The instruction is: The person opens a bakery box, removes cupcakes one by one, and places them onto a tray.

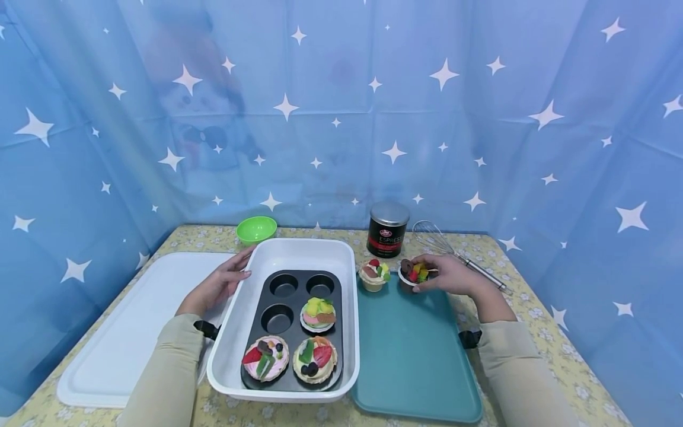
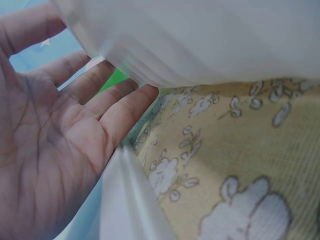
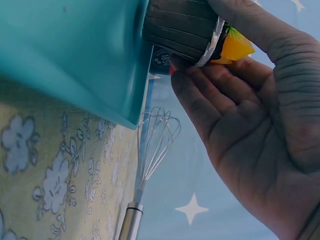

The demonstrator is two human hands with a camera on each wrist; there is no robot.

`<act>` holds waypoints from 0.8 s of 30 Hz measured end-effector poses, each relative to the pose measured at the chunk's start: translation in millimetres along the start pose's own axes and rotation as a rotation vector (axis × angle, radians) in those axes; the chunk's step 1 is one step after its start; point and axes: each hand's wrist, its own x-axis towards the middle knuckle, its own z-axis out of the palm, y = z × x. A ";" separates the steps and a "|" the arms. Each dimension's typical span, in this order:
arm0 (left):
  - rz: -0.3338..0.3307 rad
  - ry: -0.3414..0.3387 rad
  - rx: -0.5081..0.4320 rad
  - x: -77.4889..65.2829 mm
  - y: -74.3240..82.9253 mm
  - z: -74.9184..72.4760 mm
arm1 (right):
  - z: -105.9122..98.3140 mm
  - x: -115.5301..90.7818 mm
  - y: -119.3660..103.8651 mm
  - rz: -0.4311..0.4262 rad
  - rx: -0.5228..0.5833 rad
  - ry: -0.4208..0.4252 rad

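Note:
My right hand [image 1: 448,274] holds a chocolate cupcake [image 1: 409,281] at the far end of the teal tray [image 1: 411,356]. The right wrist view shows its dark ribbed cup [image 3: 180,30] between thumb and fingers, with orange fruit on top. Just left of it stands a pale cupcake [image 1: 374,276] with a red berry. My left hand [image 1: 219,287] touches the left wall of the white pan [image 1: 299,252], its fingers fairly straight. Inside the pan lies a dark muffin tin [image 1: 292,343]. Three fruit-topped cupcakes sit in it: one yellow-topped [image 1: 318,314], one pink [image 1: 265,359], one cream-coloured [image 1: 315,360].
A white board [image 1: 123,326] lies at the left, partly under my left arm. Behind the pan is a green bowl [image 1: 256,229]. An espresso can [image 1: 388,231] stands at the back, with a whisk [image 1: 469,261] to its right. Blue starred curtains [image 1: 331,148] enclose the table.

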 end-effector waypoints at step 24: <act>0.003 -0.003 0.019 -0.2 -0.6 -0.2 | 1.6 0.9 2.1 -0.013 -0.031 -0.017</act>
